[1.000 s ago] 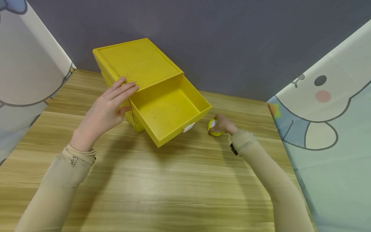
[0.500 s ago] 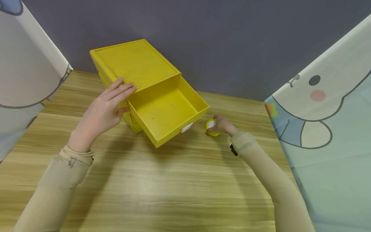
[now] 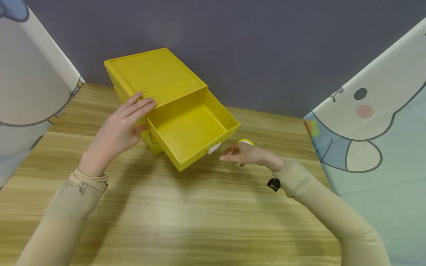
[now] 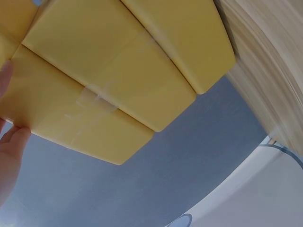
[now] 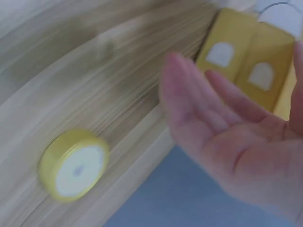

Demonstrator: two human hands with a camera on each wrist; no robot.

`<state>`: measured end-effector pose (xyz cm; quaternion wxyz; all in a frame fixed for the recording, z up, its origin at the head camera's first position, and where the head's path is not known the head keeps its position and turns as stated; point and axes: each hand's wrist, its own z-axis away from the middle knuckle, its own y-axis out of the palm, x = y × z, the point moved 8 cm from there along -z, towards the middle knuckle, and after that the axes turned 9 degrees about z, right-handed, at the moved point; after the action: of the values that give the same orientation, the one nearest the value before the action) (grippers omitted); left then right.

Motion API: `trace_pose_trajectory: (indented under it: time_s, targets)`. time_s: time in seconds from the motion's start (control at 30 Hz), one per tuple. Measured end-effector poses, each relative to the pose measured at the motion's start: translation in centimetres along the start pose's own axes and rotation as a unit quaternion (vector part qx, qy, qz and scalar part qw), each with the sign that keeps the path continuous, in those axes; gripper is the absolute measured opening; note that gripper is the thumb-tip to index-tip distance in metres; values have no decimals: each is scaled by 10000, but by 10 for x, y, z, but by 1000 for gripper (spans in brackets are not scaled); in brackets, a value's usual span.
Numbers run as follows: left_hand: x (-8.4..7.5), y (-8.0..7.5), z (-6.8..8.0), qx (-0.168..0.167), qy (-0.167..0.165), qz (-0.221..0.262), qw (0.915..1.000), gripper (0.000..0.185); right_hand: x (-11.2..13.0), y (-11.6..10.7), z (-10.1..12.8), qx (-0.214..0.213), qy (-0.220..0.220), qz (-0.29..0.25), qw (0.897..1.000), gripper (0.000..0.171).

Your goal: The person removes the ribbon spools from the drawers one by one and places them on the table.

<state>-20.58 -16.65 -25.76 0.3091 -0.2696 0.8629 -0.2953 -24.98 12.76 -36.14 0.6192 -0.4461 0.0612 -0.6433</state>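
The top drawer of the yellow drawer box stands pulled out toward the near right, and nothing lies inside it that the head view shows. That much looks done. The small yellow round tape roll lies on the table, just right of the drawer's front corner and on the far side of the right hand; it is not in the drawer.

The left hand rests on the box's near left corner, fingers straight across the top edge and thumb against the side, steadying it. The left wrist view shows only the box's side panels and a fingertip at its edge.

The right hand hangs just above the table with fingers spread and relaxed, holding nothing; the right wrist view shows its bare palm, with the roll lying apart from it on the wood.

Judging from this, the roll is unheld and outside the drawer, which is open.
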Motion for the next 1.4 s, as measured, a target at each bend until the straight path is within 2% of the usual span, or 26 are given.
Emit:
trace_pose_trajectory:
  time_s: [0.07, 0.2, 0.33, 0.5, 0.7, 0.9, 1.13, 1.4]
  targets:
    - [0, 0, 1, -5, 31, -12, 10000, 73, 10, 4, 3, 236, -155, -360, 9990, 58]
    - [0, 0, 1, -25, 81, -28, 10000, 75, 29, 5, 6, 452, -441, -811, 9947, 52]
    - [1, 0, 1, -7, 98, -29, 9999, 74, 44, 3, 7, 508, -646, -1171, 9897, 47]
    - [1, 1, 1, 22, 129, -5, 9999, 74, 51, 4, 8, 452, -595, -1359, 9879, 40]
    - [1, 0, 2, -35, 173, -35, 9998, 75, 56, 0, 8, 126, -760, -1430, 9867, 39]
    - [2, 0, 1, -47, 221, -110, 9997, 74, 64, -10, 2, -319, -745, -1235, 9890, 40]
    - [3, 0, 2, 1, 208, -218, 9995, 72, 82, -19, -17, -567, -728, -1200, 9885, 44]
    - [1, 0, 3, -44, 292, -202, 9994, 72, 101, -27, -39, -692, -660, -1429, 9851, 51]
